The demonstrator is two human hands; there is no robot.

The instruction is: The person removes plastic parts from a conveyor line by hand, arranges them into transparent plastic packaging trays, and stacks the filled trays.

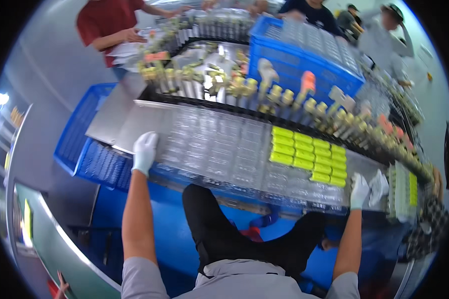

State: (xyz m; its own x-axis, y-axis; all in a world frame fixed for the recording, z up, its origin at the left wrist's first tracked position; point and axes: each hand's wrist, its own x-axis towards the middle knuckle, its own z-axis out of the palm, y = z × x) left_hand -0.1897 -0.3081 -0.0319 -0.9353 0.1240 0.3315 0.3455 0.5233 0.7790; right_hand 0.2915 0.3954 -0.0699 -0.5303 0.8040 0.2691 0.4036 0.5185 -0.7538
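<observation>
Keep the clear trays (212,144) level so the yellow pieces (303,154) stay seated; left hand (145,151) and right hand (359,191) flank opposite ends; grip opening cannot be told.

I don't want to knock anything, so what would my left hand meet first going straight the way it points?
Probably the black rail behind the metal sheet: your left hand has bare metal ahead until there, though depth is hard to judge.
</observation>
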